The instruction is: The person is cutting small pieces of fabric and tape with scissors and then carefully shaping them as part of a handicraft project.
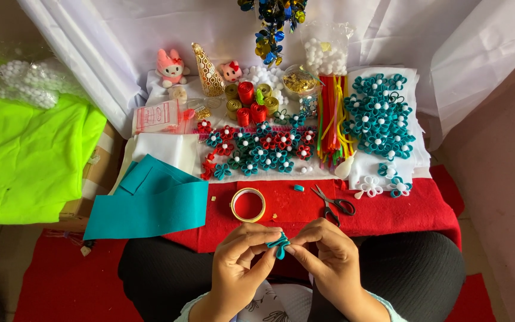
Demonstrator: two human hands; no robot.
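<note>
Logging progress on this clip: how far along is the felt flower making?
Done: a large batch of finished teal flowers on white cloth, plus a mixed red and teal cluster. In hand: the left hand and right hand pinch a part-formed teal flower between them. Left: uncut teal felt sheets; the scissors and tape roll lie idle on the red felt.

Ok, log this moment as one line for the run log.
left hand: pinching teal felt flower | right hand: pinching same flower | nearby: tape roll, scissors on red cloth
</note>
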